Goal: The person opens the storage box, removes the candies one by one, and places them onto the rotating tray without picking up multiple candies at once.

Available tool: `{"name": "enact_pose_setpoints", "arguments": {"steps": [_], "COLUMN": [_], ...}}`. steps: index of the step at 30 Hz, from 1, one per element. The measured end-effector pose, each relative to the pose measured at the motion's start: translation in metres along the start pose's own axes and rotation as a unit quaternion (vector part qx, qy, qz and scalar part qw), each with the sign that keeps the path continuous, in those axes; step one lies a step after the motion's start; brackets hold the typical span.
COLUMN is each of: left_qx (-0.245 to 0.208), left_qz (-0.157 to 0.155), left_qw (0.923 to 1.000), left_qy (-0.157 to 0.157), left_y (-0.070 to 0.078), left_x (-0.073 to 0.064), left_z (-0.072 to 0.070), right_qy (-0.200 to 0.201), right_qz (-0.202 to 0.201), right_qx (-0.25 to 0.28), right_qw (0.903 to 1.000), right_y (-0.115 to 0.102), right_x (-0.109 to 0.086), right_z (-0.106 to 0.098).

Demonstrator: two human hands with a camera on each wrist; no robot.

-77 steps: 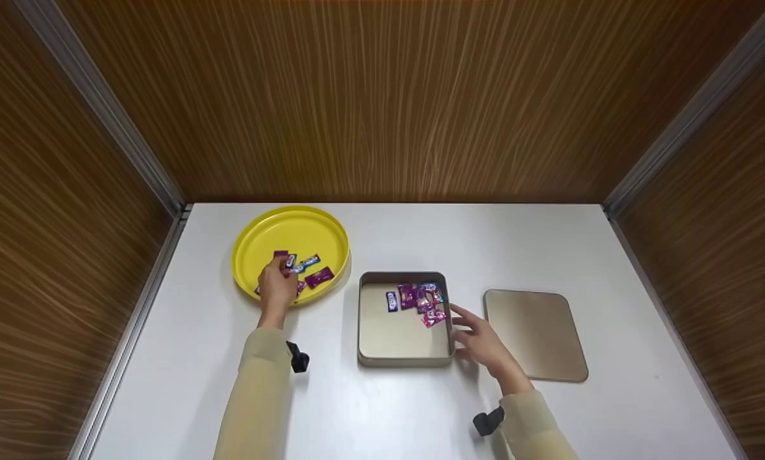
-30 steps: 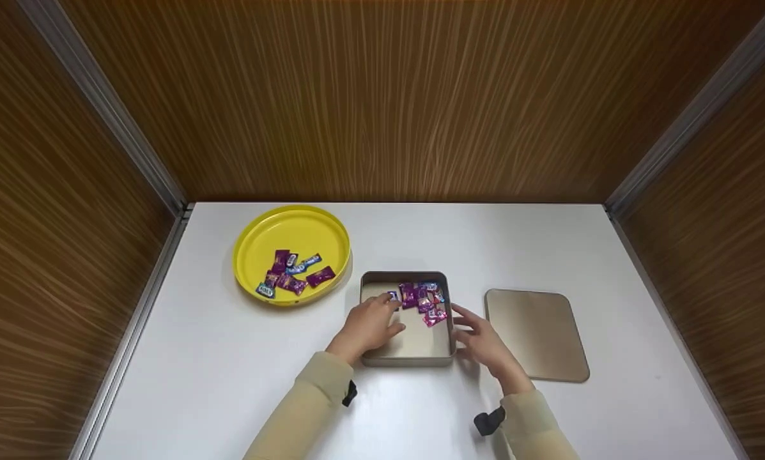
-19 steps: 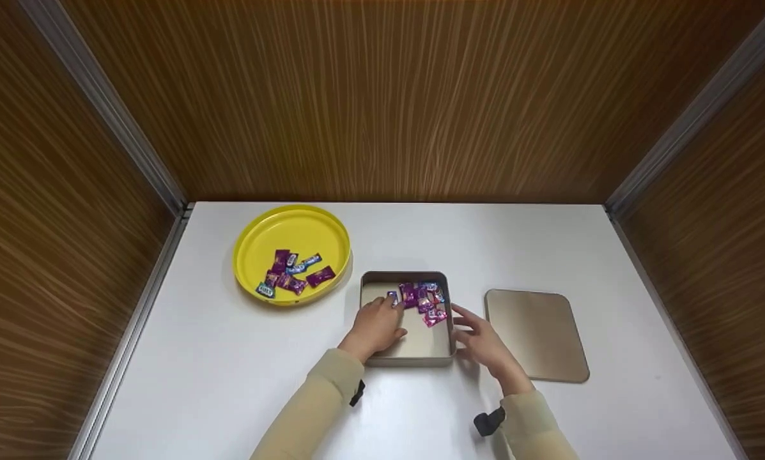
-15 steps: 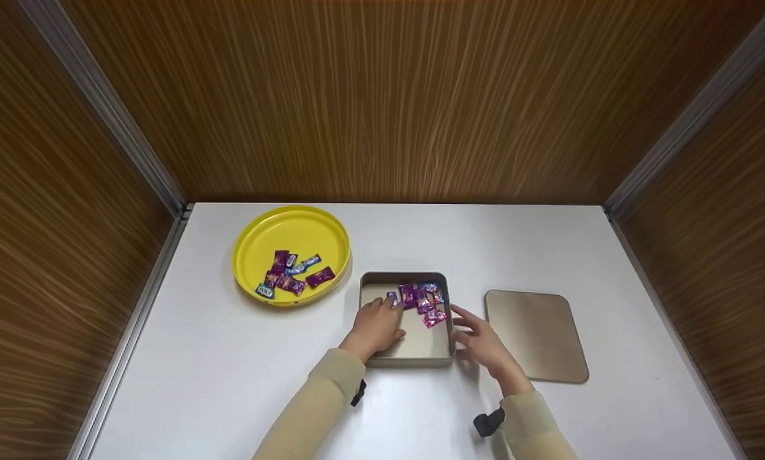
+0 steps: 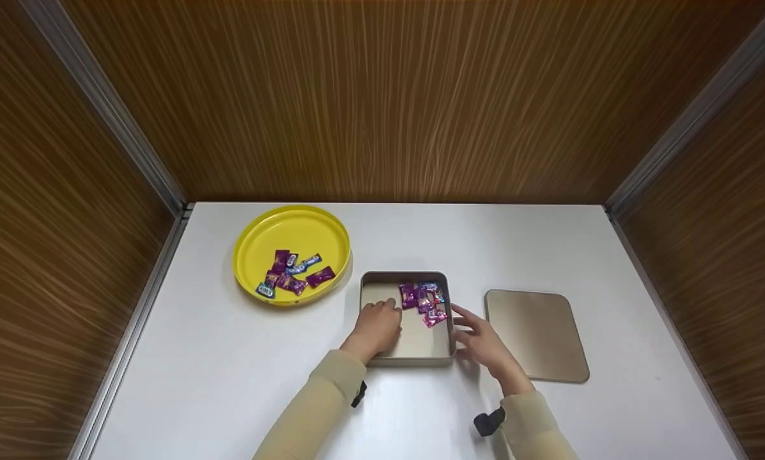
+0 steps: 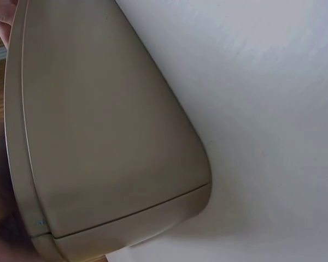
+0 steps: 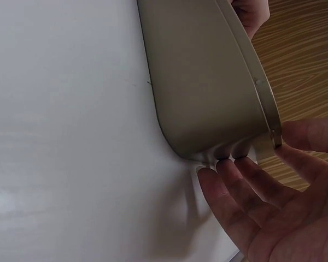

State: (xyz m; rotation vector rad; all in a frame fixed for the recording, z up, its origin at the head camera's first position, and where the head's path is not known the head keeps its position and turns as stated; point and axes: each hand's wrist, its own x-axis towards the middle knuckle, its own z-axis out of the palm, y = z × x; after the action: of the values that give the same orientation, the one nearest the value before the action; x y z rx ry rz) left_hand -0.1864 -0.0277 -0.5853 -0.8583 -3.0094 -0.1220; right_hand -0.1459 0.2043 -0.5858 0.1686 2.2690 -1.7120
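Observation:
An open square metal tin [image 5: 409, 362] stands mid-table. My left hand [image 5: 377, 327] reaches over its left front wall, fingers curled down onto the tin's floor. The small blue-and-white wrapped candy at that spot is hidden under the fingers, seemingly pinched there. Purple, blue and pink wrapped candies [image 5: 424, 299] lie in the tin's back right. My right hand [image 5: 484, 345] is at the tin's right wall; in the right wrist view its extended fingertips [image 7: 246, 174] touch the outside. The left wrist view mostly shows the tin's outer wall [image 6: 109, 120], with the hand a dark edge.
A round yellow tray [image 5: 293, 233] with several purple and blue wrapped candies [image 5: 291, 281] stands at the back left. The tin's flat lid [image 5: 539, 335] lies on the white table [image 5: 229, 383] at the right. Wood-grain panels [image 5: 388, 102] enclose the back and sides.
My left hand has moved from the yellow tray into the tin. Its thumb and fingers have since drawn together, covering the blue-and-white candy. The right hand stays put.

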Motion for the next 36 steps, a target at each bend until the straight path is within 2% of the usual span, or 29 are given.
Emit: {"name": "enact_pose_setpoints", "arguments": {"steps": [6,13,20,30,36], "left_qx": [0.01,-0.005,0.021,0.024,0.011], "left_qz": [0.013,0.012,0.02,0.022,0.026], "left_qw": [0.9998,0.9998,0.9995,0.9989,0.9987], "left_qy": [0.008,0.015,0.013,0.033,0.042], "left_y": [0.0,0.0,-0.003,-0.006,-0.008], "left_x": [-0.001,-0.002,-0.002,-0.003,-0.004], "left_z": [0.003,0.006,0.007,0.009,0.008], "right_qy": [-0.003,0.0,0.005,-0.009,0.003], "right_qz": [-0.002,0.004,0.003,-0.007,0.001], "right_qx": [0.01,0.011,0.013,0.001,-0.002], "right_qw": [0.9999,0.9999,0.9999,0.9999,1.0], "right_y": [-0.003,-0.002,-0.001,-0.031,-0.011], "right_x": [-0.002,-0.002,0.0,-0.02,-0.007], "right_z": [0.0,0.0,0.002,0.004,0.003]}}
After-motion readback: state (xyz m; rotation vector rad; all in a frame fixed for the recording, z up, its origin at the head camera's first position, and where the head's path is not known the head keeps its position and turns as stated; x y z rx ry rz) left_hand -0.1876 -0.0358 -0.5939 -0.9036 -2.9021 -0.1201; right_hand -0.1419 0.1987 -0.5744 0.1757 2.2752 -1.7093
